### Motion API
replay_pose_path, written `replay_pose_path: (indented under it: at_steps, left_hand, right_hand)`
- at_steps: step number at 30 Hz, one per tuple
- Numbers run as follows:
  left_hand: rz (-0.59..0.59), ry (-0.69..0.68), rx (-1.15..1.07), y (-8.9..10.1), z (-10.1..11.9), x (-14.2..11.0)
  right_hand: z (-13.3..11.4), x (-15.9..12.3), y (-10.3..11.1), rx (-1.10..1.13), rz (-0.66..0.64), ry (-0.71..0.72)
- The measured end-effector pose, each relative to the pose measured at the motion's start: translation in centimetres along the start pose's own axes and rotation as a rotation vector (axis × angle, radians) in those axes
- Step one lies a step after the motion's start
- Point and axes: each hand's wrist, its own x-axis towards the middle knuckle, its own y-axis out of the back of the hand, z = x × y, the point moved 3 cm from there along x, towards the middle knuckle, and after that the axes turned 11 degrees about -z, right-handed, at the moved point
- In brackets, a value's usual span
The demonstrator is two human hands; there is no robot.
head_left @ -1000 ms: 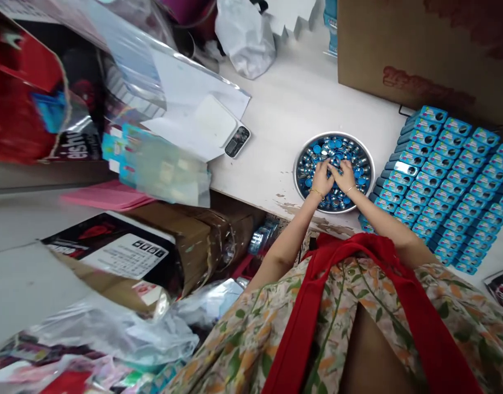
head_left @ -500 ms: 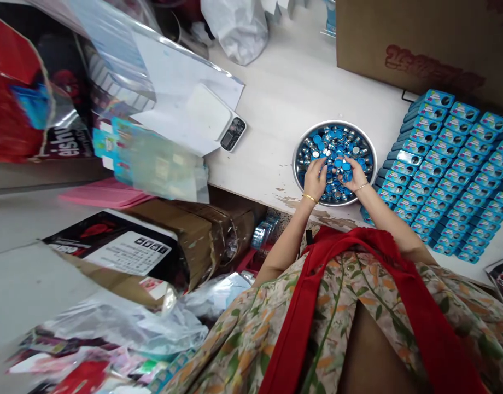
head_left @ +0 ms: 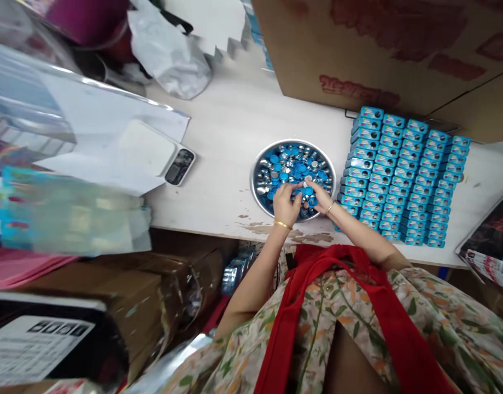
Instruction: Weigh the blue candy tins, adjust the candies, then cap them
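Observation:
A round metal bowl (head_left: pixel 253 183) holds many small round pieces (head_left: pixel 285 168), silver and blue, like little tins or caps. Over its near side, my left hand (head_left: pixel 285 204) has its fingers curled in toward the other hand; whatever they pinch is too small to make out. My right hand (head_left: pixel 322 199) is closed around several of the blue and silver pieces, with a silver one showing at the fingertips. Both hands are close together, inside the bowl's rim.
Stacked small blue boxes (head_left: pixel 395 180) stand in rows right of the bowl. Behind them is a large cardboard box (head_left: pixel 309 60). A small digital scale (head_left: pixel 181 166) lies to the left, with a white plastic bag (head_left: pixel 169 60) farther back. Cartons (head_left: pixel 145 290) sit below the table's edge.
My view has swung right, so everything appears shifted left. My left hand has come nearer to my right hand, which still holds small round pieces.

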Motion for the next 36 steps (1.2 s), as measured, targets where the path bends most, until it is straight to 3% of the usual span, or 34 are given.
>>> replay_pose_path:
  at_steps: [3, 7, 12, 15, 22, 25, 30, 33, 36]
  left_hand:
    - [0.009, 0.040, 0.067, -2.1, 2.6, -0.8]
    - [0.014, 0.092, 0.166, -6.2, 7.3, -1.6]
    - [-0.040, -0.017, 0.152, -10.6, 11.5, 0.0]
    - [-0.053, -0.049, 0.108, -11.8, 11.8, 5.0]
    - [-0.034, 0.016, 0.087, -14.2, 11.3, 25.0]
    - [-0.077, 0.024, 0.171, -15.9, 11.3, 31.5]
    - [-0.287, 0.119, 0.274, -17.7, 9.4, 36.8]
    - [-0.392, 0.184, 0.334, -17.6, 8.0, 38.1]
    - [-0.428, 0.247, 0.394, -17.1, 8.2, 38.4]
  right_hand:
    - [0.0, -2.0, 1.7, 0.025, -0.036, 0.047]
    - [-0.8, -6.5, 5.3, 0.086, -0.030, 0.119]
    - [-3.2, -11.8, 10.8, 0.113, -0.037, 0.215]
    - [-5.2, -13.4, 13.7, 0.089, -0.057, 0.251]
    - [-10.0, -13.1, 17.3, 0.089, -0.075, 0.326]
    - [-11.5, -12.6, 17.9, 0.091, -0.072, 0.343]
    - [-13.0, -12.1, 18.4, 0.073, -0.067, 0.312]
    - [-14.0, -12.0, 18.6, 0.080, -0.082, 0.303]
    - [-14.9, -11.8, 18.5, 0.086, -0.095, 0.301]
